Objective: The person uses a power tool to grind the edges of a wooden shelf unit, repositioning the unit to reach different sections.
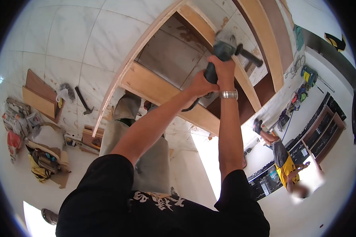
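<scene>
My left hand (203,85) is closed around the rear of a dark angle grinder (224,50), from which a black cord trails down. Further forward, my right hand (224,71) wraps the tool's body, with a metal-band watch (228,94) on that wrist. The grinder's side handle (250,55) sticks out to the right, held by neither hand. Its head lies over a wooden frame (154,85) with a curved outer edge and several cross boards, overlapping one of the boards in this view. The disc is blurred.
A hammer (83,100) lies on the tiled floor at left, near wood panels (39,98) and a tool bag (45,158). At right, another person (285,162) in a yellow top is near dark panels (324,130). Tools and cables (296,94) line the wall.
</scene>
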Available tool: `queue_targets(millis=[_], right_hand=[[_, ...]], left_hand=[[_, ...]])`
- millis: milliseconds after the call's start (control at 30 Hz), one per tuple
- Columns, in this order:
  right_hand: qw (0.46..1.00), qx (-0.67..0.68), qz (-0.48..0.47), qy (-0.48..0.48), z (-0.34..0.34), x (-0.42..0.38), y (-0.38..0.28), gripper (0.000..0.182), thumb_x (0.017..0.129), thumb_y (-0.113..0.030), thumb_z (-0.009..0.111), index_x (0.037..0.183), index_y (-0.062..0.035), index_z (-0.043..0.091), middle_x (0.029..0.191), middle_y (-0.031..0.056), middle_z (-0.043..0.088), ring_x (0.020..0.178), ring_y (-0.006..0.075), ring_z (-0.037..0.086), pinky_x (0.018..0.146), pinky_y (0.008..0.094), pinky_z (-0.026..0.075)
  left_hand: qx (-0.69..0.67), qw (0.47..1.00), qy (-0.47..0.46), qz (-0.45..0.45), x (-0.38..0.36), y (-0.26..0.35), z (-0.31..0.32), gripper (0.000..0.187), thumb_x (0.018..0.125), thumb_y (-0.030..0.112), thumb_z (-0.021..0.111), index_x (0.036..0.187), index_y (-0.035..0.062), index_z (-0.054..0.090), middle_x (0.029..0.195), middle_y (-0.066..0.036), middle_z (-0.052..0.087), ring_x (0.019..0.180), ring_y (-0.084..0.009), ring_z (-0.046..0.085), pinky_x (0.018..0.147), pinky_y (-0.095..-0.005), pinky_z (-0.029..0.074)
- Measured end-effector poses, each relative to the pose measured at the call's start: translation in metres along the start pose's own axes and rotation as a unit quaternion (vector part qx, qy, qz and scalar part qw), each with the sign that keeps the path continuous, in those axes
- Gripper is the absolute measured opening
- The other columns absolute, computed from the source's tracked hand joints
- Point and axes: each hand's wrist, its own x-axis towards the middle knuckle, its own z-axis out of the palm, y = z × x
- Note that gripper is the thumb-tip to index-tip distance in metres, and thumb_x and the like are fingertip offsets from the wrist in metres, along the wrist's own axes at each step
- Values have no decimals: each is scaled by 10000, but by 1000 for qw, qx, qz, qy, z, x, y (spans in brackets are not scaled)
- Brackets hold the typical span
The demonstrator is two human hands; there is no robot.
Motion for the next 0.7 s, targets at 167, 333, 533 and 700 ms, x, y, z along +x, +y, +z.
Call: queue_targets(millis=[167,333,533,700], right_hand=[[997,-52,-38,-39,28,10,-37,259,705,-131,851,870,17,716,802,41,689,666,140,623,620,310,499],[999,20,27,29,1,3,-8,266,688,-118,848,866,16,703,810,51,692,679,151,634,637,321,513],[999,37,34,12,4,8,-4,265,693,-109,845,880,12,702,815,44,688,677,148,627,631,314,509],[998,-31,-25,-53,44,21,-52,304,713,-145,865,911,28,713,794,37,673,628,140,596,586,315,494]], left_hand=[[-8,999,12,38,12,12,-23,459,661,72,860,1068,7,660,898,-50,696,792,-143,660,718,-314,526],[24,998,-59,-21,6,4,-8,436,653,72,850,1051,31,675,905,-45,701,774,-142,650,704,-309,519],[18,1000,-19,7,4,7,-6,456,659,92,856,1075,38,677,911,-47,701,762,-143,647,685,-309,521],[3,999,32,40,19,21,-34,465,655,107,874,1067,30,672,903,-56,707,745,-137,657,657,-311,527]])
